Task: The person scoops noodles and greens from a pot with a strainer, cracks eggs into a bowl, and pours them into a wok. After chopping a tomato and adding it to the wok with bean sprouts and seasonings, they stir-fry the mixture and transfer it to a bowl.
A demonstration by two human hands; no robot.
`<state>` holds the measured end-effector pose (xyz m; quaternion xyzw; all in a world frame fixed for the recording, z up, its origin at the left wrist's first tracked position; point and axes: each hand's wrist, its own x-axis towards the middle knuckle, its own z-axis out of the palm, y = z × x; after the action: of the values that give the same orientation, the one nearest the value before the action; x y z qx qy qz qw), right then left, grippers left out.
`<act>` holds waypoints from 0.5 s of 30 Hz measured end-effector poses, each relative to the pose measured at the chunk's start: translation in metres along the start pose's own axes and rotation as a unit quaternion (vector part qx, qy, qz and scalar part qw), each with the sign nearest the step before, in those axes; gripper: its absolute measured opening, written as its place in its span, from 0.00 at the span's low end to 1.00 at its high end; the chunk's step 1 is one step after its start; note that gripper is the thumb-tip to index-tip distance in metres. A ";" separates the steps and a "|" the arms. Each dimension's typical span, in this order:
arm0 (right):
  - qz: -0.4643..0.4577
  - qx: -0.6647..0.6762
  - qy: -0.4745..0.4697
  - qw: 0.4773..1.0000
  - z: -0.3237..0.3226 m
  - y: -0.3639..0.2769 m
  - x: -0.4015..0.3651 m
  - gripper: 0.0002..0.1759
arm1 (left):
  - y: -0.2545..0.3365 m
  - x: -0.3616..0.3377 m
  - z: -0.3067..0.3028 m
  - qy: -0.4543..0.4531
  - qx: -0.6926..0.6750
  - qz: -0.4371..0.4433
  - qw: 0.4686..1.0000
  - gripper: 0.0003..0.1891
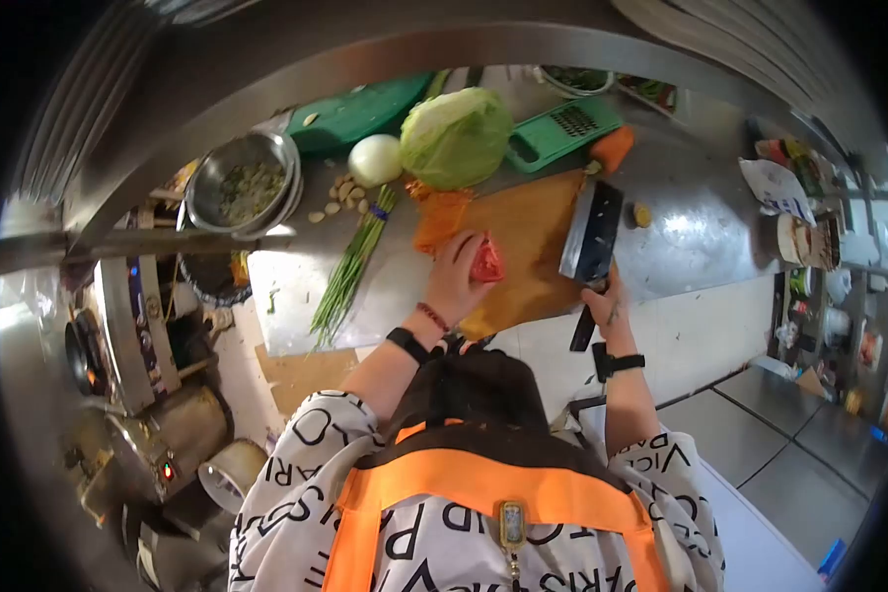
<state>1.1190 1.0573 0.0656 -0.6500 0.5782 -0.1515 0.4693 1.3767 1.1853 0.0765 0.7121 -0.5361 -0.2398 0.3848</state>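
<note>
My left hand (454, 276) is closed around a cut tomato (488, 261), its red face turned to the right, over the brown cutting board (533, 232). In my right hand (610, 304) is the handle of a cleaver (594, 232); its wide dark blade is raised at the board's right edge, apart from the tomato. Thin orange slices (442, 215) lie on the board's left part, just beyond my left hand. A green cabbage (456, 138) sits behind the board, beside a peeled white onion (376, 161).
Left of the board lie garlic cloves (345, 192) and a bundle of thin green stalks (355, 264). A steel bowl (291, 183) stands farther left. Behind are a green grater (565, 133) and an orange chunk (612, 149). A metal shelf edge (444, 49) overhangs the counter's back.
</note>
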 end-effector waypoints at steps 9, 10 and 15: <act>0.057 0.025 -0.064 0.996 -0.013 -0.070 -0.129 0.12 | -0.015 0.010 0.011 -0.118 -0.037 0.062 0.990 0.34; 0.057 -0.027 -0.063 0.996 -0.010 -0.072 -0.136 0.13 | -0.015 0.012 0.010 -0.129 -0.034 0.052 0.990 0.33; 0.002 -0.137 -0.074 0.988 0.002 -0.073 -0.151 0.12 | -0.019 0.022 0.013 -0.100 -0.021 0.117 0.988 0.31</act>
<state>1.1215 1.1852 0.1743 -0.7162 0.5584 -0.0210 0.4181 1.3842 1.1630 0.0551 0.6086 -0.6464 -0.2745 0.3694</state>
